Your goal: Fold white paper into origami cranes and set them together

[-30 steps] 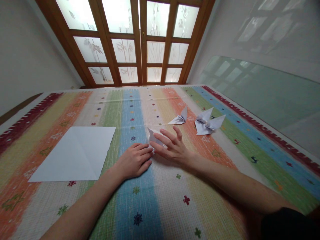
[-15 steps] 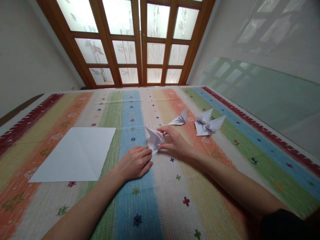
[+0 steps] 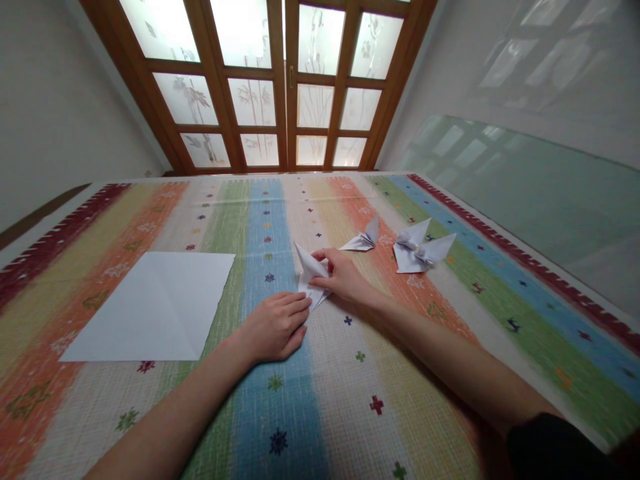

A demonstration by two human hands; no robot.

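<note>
The right hand (image 3: 336,273) pinches the folded paper (image 3: 307,268), roughly midway between the left and right edges of the table (image 3: 340,387); the left hand (image 3: 277,325) touches its near end, whether gripping I cannot tell. Uneven pulling could tear it or skew a crease.

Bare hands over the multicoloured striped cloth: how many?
2: the bare left hand touching the near end of a folded white paper, and the bare right hand pinching its right side.
</note>
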